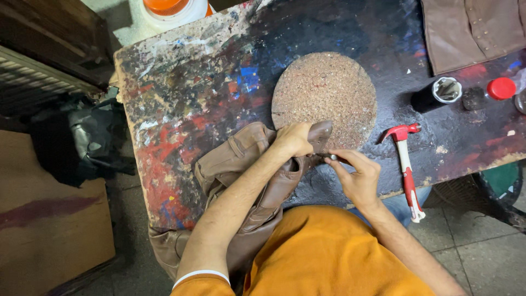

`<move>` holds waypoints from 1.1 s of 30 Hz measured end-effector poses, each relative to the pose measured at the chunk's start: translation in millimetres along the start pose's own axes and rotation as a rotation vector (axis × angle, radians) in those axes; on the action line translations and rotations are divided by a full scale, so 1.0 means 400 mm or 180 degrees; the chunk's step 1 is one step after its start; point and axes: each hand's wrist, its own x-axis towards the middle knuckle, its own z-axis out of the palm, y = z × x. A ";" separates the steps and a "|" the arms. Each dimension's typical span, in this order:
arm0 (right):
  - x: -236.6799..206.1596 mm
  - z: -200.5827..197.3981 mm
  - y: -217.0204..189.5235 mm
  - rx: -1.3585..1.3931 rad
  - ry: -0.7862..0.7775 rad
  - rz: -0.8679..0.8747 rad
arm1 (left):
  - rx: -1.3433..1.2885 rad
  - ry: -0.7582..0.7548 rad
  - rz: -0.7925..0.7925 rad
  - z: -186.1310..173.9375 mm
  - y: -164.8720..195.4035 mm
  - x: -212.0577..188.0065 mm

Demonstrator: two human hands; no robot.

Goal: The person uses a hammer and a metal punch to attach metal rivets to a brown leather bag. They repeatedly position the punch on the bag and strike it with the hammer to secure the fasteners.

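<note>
I see my left hand (pixel 294 140) closed in a fist around a flap of the brown leather jacket (pixel 241 181), pinning it against the near edge of the round stone slab (pixel 326 96). My right hand (pixel 359 178) sits just beside it, thumb and forefinger pinched narrow on a small metal stud (pixel 332 158) at the flap's edge. The jacket lies on the front part of the paint-stained workbench (pixel 186 98) and spills over its near edge toward my lap. Open room is plentiful to the left of the slab, where the paint-streaked top is bare up to the left edge; to the right the space is tighter. One red-handled hammer (pixel 408 170) lies near my right hand, its grip overhanging the bench's front edge. Farther right I count one black cylinder (pixel 435 94) on its side, one small dark lump, and one red cap (pixel 501 88) near the right border. One more piece of brown leather (pixel 471 33) covers the far right corner. One white bottle with an orange top (pixel 172 11) stands beyond the far edge, and one black bag (pixel 96 140) sits off the bench's left side.
</note>
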 end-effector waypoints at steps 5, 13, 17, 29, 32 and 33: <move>-0.009 0.014 0.019 0.0044 -0.0005 0.0064 | -0.0044 -0.0046 -0.0042 0.000 0.000 0.002; -0.003 0.019 0.016 -0.0065 -0.0038 -0.0070 | -0.0085 0.0009 0.0032 0.007 -0.006 0.004; 0.011 0.029 0.013 -0.0286 -0.0190 -0.0299 | -0.0128 0.0075 0.0120 0.011 -0.012 0.004; 0.074 0.008 0.061 -0.0639 -0.0457 -0.0574 | -0.0131 0.1716 0.1789 -0.031 0.001 -0.221; 0.071 0.018 0.056 -0.0717 -0.0597 -0.0725 | -0.0286 0.1539 0.1617 -0.007 0.003 -0.211; 0.070 0.020 0.053 -0.0757 -0.0629 -0.0793 | -0.0318 0.1473 0.1610 0.005 0.005 -0.203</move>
